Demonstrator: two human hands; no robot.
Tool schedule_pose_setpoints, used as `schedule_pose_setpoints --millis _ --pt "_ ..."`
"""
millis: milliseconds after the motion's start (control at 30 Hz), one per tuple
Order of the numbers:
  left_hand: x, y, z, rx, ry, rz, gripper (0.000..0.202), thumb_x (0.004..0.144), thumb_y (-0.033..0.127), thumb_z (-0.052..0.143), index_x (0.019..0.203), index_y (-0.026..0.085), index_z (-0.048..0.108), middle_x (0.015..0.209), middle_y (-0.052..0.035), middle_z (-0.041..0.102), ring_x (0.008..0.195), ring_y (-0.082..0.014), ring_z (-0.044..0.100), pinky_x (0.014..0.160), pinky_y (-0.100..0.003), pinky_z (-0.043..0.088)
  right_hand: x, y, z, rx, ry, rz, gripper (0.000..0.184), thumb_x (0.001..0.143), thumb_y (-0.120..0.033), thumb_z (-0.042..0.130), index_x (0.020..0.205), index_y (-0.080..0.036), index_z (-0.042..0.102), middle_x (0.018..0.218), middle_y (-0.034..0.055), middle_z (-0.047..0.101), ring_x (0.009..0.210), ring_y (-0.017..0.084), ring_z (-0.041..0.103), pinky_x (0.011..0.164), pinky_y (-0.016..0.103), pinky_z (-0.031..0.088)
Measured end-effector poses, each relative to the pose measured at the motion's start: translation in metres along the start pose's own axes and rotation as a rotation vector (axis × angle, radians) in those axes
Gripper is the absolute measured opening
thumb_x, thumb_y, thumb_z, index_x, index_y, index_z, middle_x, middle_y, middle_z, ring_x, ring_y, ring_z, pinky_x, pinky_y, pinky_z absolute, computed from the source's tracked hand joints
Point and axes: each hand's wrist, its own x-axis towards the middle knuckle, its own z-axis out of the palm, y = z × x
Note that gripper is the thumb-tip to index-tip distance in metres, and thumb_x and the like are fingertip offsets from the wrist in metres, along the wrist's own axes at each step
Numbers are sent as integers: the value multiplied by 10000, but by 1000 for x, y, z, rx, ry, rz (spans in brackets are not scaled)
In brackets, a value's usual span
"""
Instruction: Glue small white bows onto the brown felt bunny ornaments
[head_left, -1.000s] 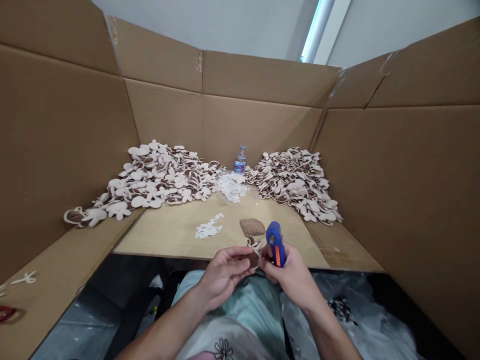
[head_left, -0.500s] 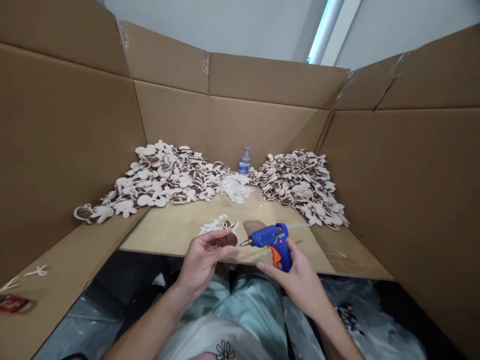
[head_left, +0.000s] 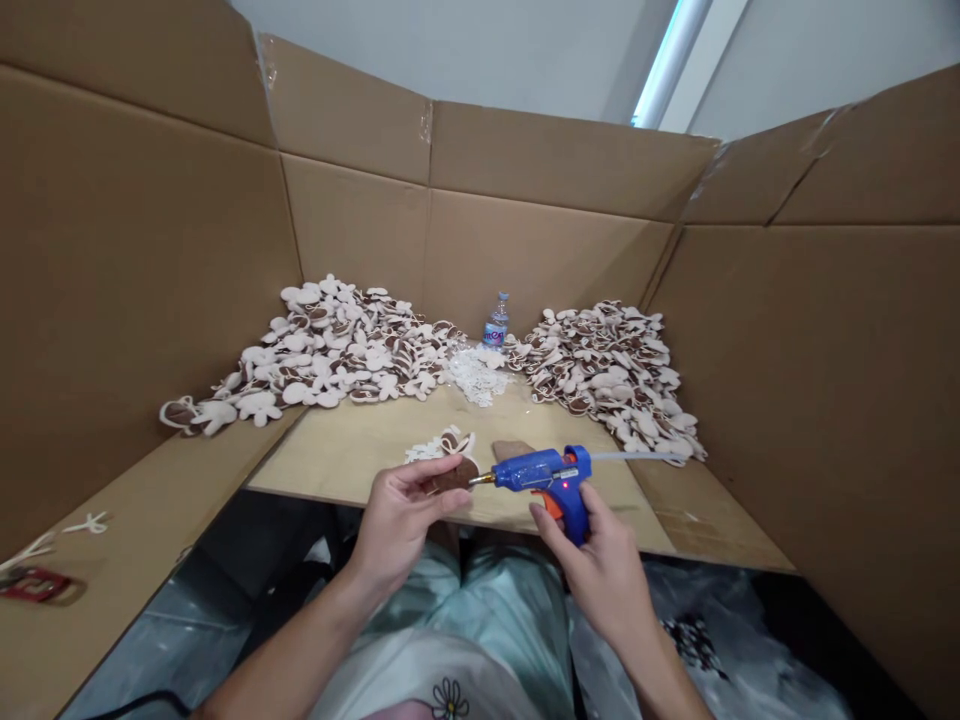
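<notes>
My left hand (head_left: 401,510) pinches a small brown-and-white felt piece (head_left: 454,468) above the near edge of the wooden board (head_left: 352,450). My right hand (head_left: 600,560) grips the handle of a blue glue gun (head_left: 544,473) with an orange trigger and a clear glue stick out the back. The gun's metal nozzle touches the right edge of the felt piece. A brown felt patch (head_left: 512,449) lies on the board just behind the gun. A small cluster of white cut-outs (head_left: 421,452) lies behind my left fingers.
Two large heaps of brown-and-white felt shapes lie at the back, left heap (head_left: 330,345) and right heap (head_left: 607,365), with a water bottle (head_left: 496,322) and white cut-outs (head_left: 476,372) between them. Cardboard walls (head_left: 810,380) enclose all sides. A red item (head_left: 34,585) lies far left.
The glue gun has swung from upright to level and its nozzle has come left onto the felt piece. My left hand has lifted the piece forward, away from my body.
</notes>
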Motion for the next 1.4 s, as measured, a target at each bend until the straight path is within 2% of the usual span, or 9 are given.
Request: schedule_pose_setpoints --millis 300,733,1133,1400 --pt "0 -3 -4 12 -57 6 355 591 167 874 929 243 792 977 -41 791 885 -158 718 802 -216 557 1 0 0 -28 25 -38 267 858 -456 573 798 -195 567 569 -23 577 475 134 483 483 227 386" --pt "-2 0 -1 -18 -41 -10 374 558 160 887 916 213 792 916 -53 798 820 -178 734 768 -256 591 1 2 -2 -54 55 -90 254 878 -426 560 779 -192 558 575 -21 562 484 130 472 477 223 363" --pt "-3 2 0 -49 -62 -22 340 590 152 880 907 235 790 886 -10 803 775 -108 731 739 -160 573 0 4 -1 -40 85 -121 240 888 -402 566 798 -179 578 581 -31 545 492 115 460 475 206 363" --pt "-2 1 0 -62 -43 -28 344 567 143 890 885 230 792 884 -14 803 783 -110 730 737 -159 572 1 6 -1 -66 102 -126 247 888 -403 559 777 -183 569 556 -41 517 467 111 436 454 208 345"
